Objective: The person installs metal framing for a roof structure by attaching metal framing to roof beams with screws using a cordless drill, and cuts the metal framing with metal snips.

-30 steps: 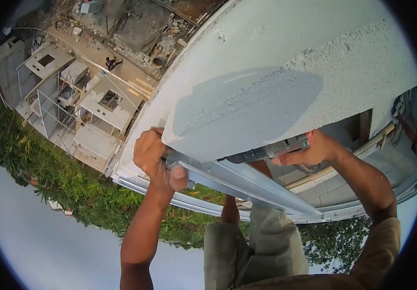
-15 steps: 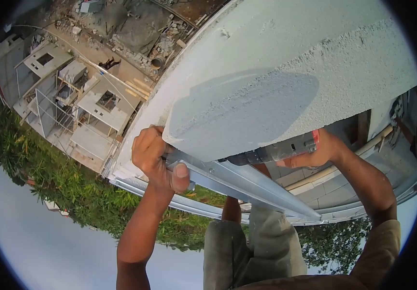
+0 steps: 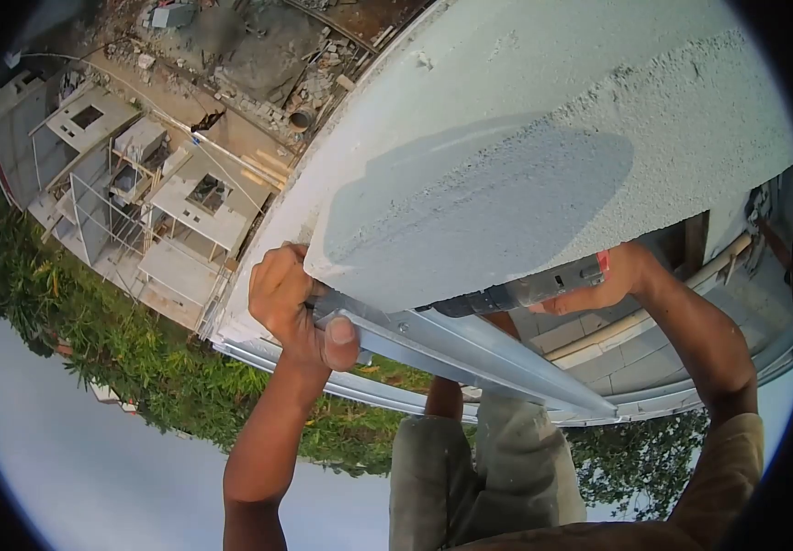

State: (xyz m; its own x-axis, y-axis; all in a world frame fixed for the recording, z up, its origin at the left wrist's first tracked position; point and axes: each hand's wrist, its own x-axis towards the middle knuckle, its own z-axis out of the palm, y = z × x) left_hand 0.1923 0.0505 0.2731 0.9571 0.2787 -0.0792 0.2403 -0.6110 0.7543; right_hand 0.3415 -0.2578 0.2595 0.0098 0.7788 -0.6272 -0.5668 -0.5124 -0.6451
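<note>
My left hand (image 3: 297, 308) is closed around the near end of a long metal channel (image 3: 479, 354), its thumb along the outer side and its fingers at the corner of the rough white wall (image 3: 470, 202). The channel slopes away to the lower right. In my right hand (image 3: 603, 285) is a dark cordless drill (image 3: 525, 288) with a red patch at its back. Its body lies along the wall's lower edge, its front pointing left toward the channel near my left hand. The wall edge hides part of the drill, and I cannot make out its tip.
Far below on the left stand unfinished concrete buildings (image 3: 190, 197) with scaffolding and rubble. Green plants (image 3: 148, 367) grow beyond the outer edge. On the right, a wooden pole (image 3: 635, 317) lies over a grey block surface (image 3: 640, 363). My trousered legs (image 3: 483, 459) are below the channel.
Almost nothing differs. The view has shifted slightly, and both hands keep their holds on the channel and the drill.
</note>
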